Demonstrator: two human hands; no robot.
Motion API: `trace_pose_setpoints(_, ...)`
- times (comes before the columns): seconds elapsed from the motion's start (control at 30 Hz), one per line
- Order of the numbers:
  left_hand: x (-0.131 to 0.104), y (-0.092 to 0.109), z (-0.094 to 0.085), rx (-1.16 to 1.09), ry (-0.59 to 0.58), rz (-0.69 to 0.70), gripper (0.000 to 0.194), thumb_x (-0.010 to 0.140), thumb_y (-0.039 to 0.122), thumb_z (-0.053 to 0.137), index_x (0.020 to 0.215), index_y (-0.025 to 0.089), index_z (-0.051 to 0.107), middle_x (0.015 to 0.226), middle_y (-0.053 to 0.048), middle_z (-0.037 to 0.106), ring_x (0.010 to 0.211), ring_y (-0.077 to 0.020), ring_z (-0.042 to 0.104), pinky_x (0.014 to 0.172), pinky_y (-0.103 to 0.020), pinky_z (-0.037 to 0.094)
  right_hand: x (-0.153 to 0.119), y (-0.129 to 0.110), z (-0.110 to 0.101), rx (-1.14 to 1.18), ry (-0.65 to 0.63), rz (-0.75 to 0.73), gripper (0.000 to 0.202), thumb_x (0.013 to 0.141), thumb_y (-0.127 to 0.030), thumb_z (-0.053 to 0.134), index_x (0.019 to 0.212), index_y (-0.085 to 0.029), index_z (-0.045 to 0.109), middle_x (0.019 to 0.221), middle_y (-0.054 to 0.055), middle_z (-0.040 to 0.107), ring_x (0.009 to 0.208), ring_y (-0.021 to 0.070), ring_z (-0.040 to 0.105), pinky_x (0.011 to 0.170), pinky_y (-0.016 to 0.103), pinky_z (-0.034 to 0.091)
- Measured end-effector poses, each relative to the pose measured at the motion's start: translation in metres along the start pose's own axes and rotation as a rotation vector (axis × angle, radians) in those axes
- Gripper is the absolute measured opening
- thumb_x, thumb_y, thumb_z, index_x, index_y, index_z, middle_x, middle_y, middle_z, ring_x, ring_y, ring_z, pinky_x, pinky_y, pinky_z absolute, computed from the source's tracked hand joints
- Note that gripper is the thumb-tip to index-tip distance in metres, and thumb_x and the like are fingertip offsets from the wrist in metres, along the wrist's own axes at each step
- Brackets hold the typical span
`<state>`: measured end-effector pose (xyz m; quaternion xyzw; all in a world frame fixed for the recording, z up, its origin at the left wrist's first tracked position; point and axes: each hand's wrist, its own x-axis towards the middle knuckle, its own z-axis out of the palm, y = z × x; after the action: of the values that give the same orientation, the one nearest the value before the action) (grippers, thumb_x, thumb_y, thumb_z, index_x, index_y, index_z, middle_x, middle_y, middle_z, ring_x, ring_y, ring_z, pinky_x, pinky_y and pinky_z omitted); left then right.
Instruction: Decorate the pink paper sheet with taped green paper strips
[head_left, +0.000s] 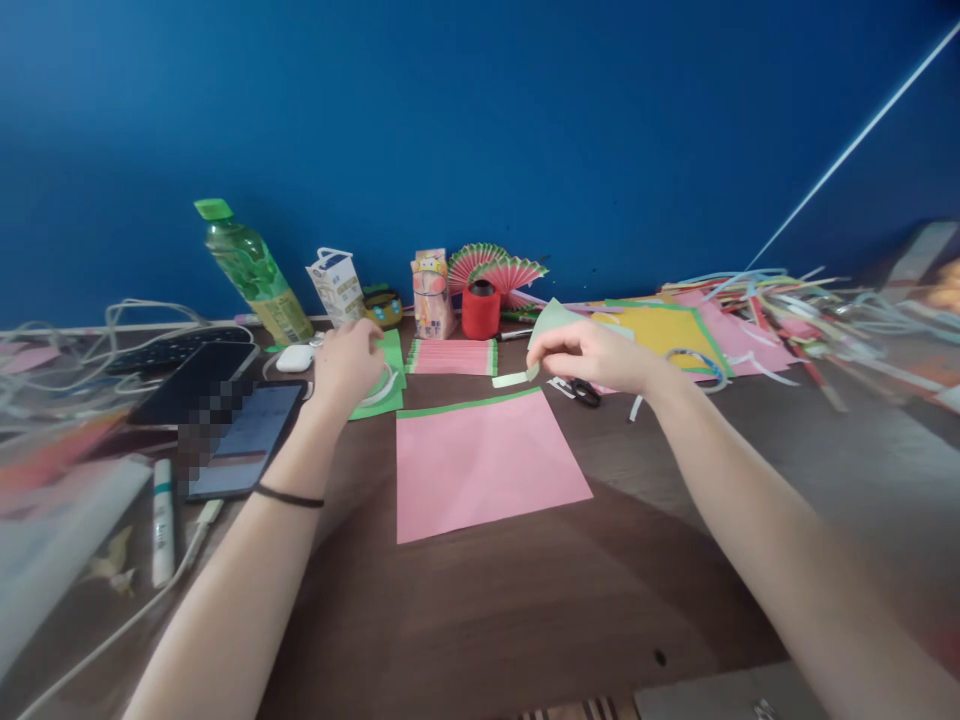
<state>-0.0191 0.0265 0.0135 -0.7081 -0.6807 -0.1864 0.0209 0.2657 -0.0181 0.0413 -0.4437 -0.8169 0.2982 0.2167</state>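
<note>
A dark brown worktop [525,610] carries a green-edged pink sheet [484,470], pleated pink paper [452,357] just behind it, a phone [259,435], white marker [163,530] and green bottle [251,265] at left, and a heap of paper strips [799,315] at right

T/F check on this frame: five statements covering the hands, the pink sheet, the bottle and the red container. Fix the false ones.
1. The pink sheet has a green band along its far edge. True.
2. The right hand lies flat on the pink sheet. False: the right hand's fingertips pinch a pale strip beyond its far edge.
3. The left hand is at the green paper. True.
4. The bottle has a red cap. False: the bottle's cap is green.
5. The red container stands in front of a pleated fan. True.
</note>
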Motion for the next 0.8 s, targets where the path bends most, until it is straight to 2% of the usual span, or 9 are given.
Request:
trace_pose_setpoints(0.07,-0.002,0.014,-0.006,-0.257,-0.174,0.160,0.030,0.077,0.020,0.038,0.094,0.018,0.063,0.099,-0.007,0.065,0.091,-0.0222,0.058,0.081,-0.032,0.043,0.000,-0.003,0.001,0.022,-0.014,-0.007,0.020,0.071,-0.014,0.043,0.077,-0.018,0.062,0.057,-0.004,0.048,0.050,0.0080,0.038,0.051,0.024,0.026)
trace_pose_setpoints(0.13,-0.008,0.030,-0.014,-0.447,-0.360,0.332,0.031,0.081,0.031,0.038,0.092,0.020,0.064,0.097,-0.003,0.066,0.090,-0.0201,0.058,0.081,-0.029,0.043,0.000,-0.005,0.002,0.033,-0.028,-0.006,0.020,0.071,-0.014,0.043,0.077,-0.017,0.062,0.058,-0.004,0.048,0.050,0.0075,0.037,0.051,0.023,0.026)
trace_pose_setpoints(0.17,-0.012,0.037,-0.018,-0.462,-0.376,0.348,0.031,0.081,0.034,0.039,0.093,0.020,0.065,0.097,-0.003,0.066,0.090,-0.0203,0.058,0.081,-0.030,0.043,0.000,-0.005,0.003,0.034,-0.034,-0.006,0.020,0.071,-0.014,0.043,0.077,-0.017,0.062,0.058,-0.004,0.049,0.050,0.0073,0.037,0.051,0.023,0.026)
trace_pose_setpoints(0.33,-0.023,0.056,-0.021,-0.508,-0.362,0.359,0.029,0.080,0.024,0.039,0.093,0.020,0.065,0.099,-0.002,0.067,0.090,-0.0182,0.059,0.081,-0.028,0.043,0.002,-0.006,0.005,0.039,-0.045,-0.015,0.020,0.071,-0.014,0.043,0.077,-0.017,0.062,0.060,-0.004,0.050,0.051,0.0074,0.038,0.052,0.024,0.026)
trace_pose_setpoints(0.47,-0.017,0.045,-0.004,-0.480,-0.247,0.360,0.029,0.076,0.014,0.038,0.086,0.020,0.064,0.086,-0.002,0.067,0.081,-0.0167,0.059,0.075,-0.027,0.044,0.002,-0.005,0.007,0.004,-0.029,0.019,0.019,0.072,-0.015,0.042,0.076,-0.017,0.061,0.059,-0.004,0.049,0.050,0.0073,0.037,0.051,0.024,0.025)
trace_pose_setpoints(0.57,-0.008,0.029,0.014,-0.454,-0.168,0.215,0.027,0.074,0.012,0.035,0.080,0.019,0.061,0.075,-0.002,0.064,0.067,-0.0154,0.059,0.065,-0.027,0.043,0.003,-0.002,0.008,-0.037,-0.013,0.045,0.019,0.072,-0.016,0.042,0.075,-0.017,0.060,0.057,-0.004,0.048,0.049,0.0074,0.037,0.050,0.024,0.024)
trace_pose_setpoints(0.67,-0.001,0.017,0.027,-0.562,-0.105,0.082,0.023,0.076,0.016,0.036,0.077,0.018,0.058,0.069,-0.002,0.060,0.060,-0.0142,0.058,0.061,-0.026,0.044,0.004,0.001,0.009,-0.051,-0.001,0.061,0.019,0.073,-0.016,0.042,0.076,-0.017,0.060,0.055,-0.004,0.047,0.048,0.0073,0.036,0.050,0.024,0.024)
trace_pose_setpoints(0.73,0.001,0.014,0.031,-0.729,-0.130,0.018,0.022,0.079,0.025,0.038,0.078,0.016,0.058,0.068,-0.002,0.059,0.060,-0.0142,0.058,0.062,-0.027,0.046,0.005,0.003,0.009,-0.051,-0.001,0.065,0.019,0.074,-0.017,0.042,0.077,-0.017,0.060,0.054,-0.005,0.046,0.047,0.0071,0.035,0.049,0.024,0.024)
trace_pose_setpoints(0.8,0.002,0.015,0.033,-0.915,-0.201,-0.025,0.030,0.081,0.036,0.038,0.081,0.015,0.059,0.071,-0.005,0.062,0.065,-0.0156,0.060,0.066,-0.029,0.048,0.005,0.004,0.010,-0.048,-0.005,0.070,0.019,0.074,-0.016,0.042,0.077,-0.016,0.061,0.053,-0.005,0.045,0.046,0.0069,0.034,0.048,0.024,0.023)
